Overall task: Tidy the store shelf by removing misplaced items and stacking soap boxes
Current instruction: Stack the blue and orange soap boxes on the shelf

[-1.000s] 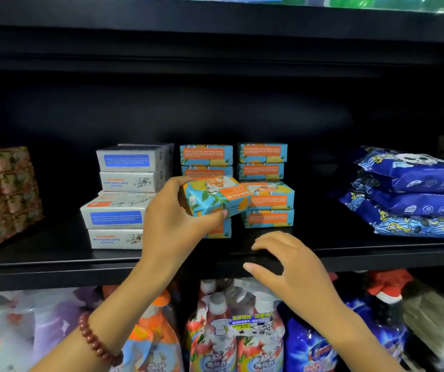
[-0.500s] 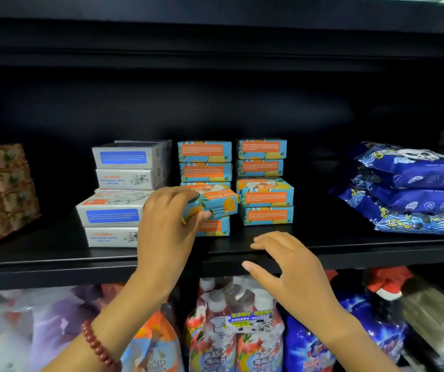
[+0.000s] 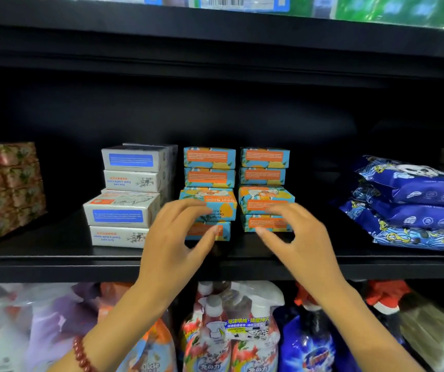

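Blue-and-orange soap boxes stand in two short stacks at the front of the black shelf [image 3: 54, 255]; the left stack [image 3: 216, 204] and the right stack [image 3: 266, 197] each have taller stacks [image 3: 209, 157] of the same boxes behind them. White soap boxes [image 3: 124, 213] are piled to their left. My left hand [image 3: 177, 242] is spread in front of the left stack, its fingertips touching the top box and its thumb near the lower one. In front of the right stack, my right hand [image 3: 298, 237] has loosely curved fingers at the box fronts and holds nothing.
Red-green floral packs [image 3: 5, 189] fill the shelf's left end and blue printed pouches [image 3: 414, 210] are piled at the right. Spray bottles and refill bags [image 3: 231, 331] crowd the shelf below. Another black shelf board runs overhead.
My left hand set the tilted blue-orange box flat on the left front stack and let go. My right hand rose from the shelf edge to the right stack.
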